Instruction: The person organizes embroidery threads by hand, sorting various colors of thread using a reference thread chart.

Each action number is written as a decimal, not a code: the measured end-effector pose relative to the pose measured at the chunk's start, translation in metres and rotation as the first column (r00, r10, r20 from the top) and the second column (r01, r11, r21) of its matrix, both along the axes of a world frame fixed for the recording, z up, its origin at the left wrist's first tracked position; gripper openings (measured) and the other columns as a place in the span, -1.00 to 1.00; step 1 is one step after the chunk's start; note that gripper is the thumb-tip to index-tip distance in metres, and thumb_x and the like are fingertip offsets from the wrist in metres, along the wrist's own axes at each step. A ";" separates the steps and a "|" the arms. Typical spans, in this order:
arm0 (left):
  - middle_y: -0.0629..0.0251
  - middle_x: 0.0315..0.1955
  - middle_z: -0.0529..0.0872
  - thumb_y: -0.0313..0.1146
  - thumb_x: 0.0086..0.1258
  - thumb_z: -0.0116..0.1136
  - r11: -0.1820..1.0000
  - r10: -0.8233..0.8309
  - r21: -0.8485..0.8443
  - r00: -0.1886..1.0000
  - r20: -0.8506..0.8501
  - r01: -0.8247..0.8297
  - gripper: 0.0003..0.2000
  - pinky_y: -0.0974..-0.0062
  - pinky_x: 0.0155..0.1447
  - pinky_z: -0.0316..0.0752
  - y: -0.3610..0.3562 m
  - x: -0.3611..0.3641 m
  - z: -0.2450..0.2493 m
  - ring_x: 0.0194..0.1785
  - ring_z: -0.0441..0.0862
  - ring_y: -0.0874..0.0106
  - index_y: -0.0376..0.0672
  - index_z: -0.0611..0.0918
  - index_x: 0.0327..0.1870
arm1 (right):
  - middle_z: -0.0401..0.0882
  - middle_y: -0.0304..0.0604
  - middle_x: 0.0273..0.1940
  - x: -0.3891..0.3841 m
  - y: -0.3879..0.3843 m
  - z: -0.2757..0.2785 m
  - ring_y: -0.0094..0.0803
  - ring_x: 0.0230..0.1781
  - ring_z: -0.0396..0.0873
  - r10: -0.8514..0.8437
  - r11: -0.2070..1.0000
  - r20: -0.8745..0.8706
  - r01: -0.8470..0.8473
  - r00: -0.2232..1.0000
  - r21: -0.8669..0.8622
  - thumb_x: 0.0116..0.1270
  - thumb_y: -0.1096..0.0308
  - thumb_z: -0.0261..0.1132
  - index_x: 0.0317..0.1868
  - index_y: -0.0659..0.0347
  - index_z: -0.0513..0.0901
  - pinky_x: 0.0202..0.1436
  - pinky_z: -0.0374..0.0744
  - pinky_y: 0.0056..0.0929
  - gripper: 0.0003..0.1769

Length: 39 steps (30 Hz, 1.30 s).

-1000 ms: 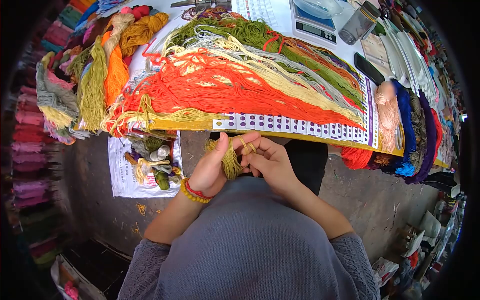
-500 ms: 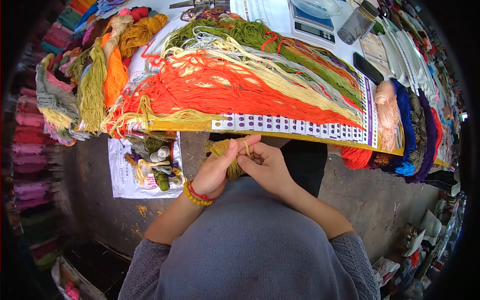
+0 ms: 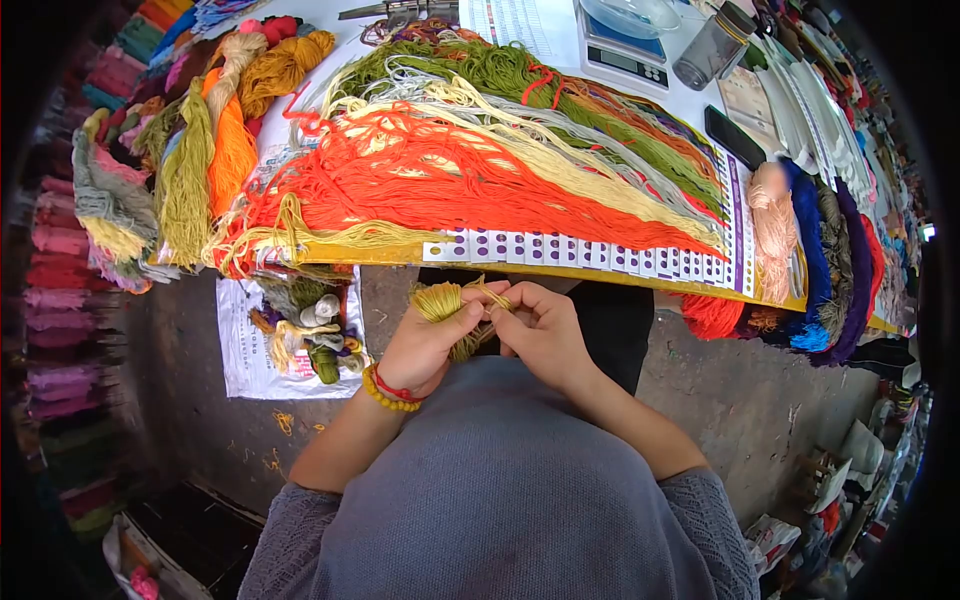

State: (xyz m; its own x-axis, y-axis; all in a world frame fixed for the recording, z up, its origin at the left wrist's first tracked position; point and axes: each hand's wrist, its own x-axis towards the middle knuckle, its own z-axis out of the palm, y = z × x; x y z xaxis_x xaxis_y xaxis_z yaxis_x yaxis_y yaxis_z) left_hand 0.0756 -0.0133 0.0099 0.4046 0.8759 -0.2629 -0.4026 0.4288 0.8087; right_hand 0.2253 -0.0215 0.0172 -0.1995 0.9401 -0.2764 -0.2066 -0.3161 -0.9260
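Note:
Just below the table edge, my left hand is closed around a bundle of olive-yellow yarn. Its loose strands spread out above and below the fingers. Close beside it, my right hand pinches a strand of the same yarn at the bundle's right side, fingertips nearly touching the left hand's. Red and yellow bracelets circle my left wrist. Above the hands, long red yarn strands lie over cream, grey and green ones, ending at a white card strip with punched holes.
Skeins hang at the table's left, including an orange one. A digital scale, a dark jar and a black phone occupy the back right. On the floor, a white plastic bag holds small yarn pieces.
The left hand has turned, showing more of the olive-yellow bundle's top. Its thumb and fingers have lowered slightly, and the right-hand fingers have shifted around the strand.

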 end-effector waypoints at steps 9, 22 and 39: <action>0.13 -0.20 0.61 -0.21 0.42 -0.15 0.989 0.010 -0.148 0.990 0.144 0.012 -0.66 0.53 -0.16 0.46 0.002 -0.013 0.003 -0.34 0.55 0.50 -0.30 0.49 -0.02 | 0.19 -0.40 -0.70 0.020 0.003 -0.010 -0.66 -0.78 0.10 0.078 0.927 -0.730 -0.319 0.679 -0.198 0.33 0.21 -0.02 -0.03 0.19 0.44 -0.68 0.14 -0.66 -0.69; 0.21 -0.04 0.52 -0.02 0.45 -0.43 0.990 -0.048 -0.130 0.999 0.000 0.048 -0.46 0.49 0.01 0.41 -0.002 -0.003 0.011 -0.02 0.48 0.46 -0.35 0.36 0.13 | 0.44 -0.40 -0.55 -0.002 -0.001 -0.008 -0.73 -0.56 0.33 0.063 0.996 -0.097 -0.057 0.993 0.062 0.22 0.45 0.17 -0.21 0.29 0.53 -0.53 0.33 -0.71 -0.86; 0.27 -0.20 0.59 -0.16 0.42 -0.19 0.994 0.056 -0.096 0.998 0.015 -0.054 -0.63 0.55 -0.09 0.41 -0.002 -0.007 -0.001 -0.14 0.51 0.53 -0.30 0.49 -0.04 | 0.52 -0.32 -0.49 -0.009 -0.004 -0.008 -0.72 -0.48 0.42 -0.030 0.997 -0.254 0.046 0.967 0.061 0.20 0.42 0.20 -0.20 0.29 0.50 -0.41 0.42 -0.66 -0.82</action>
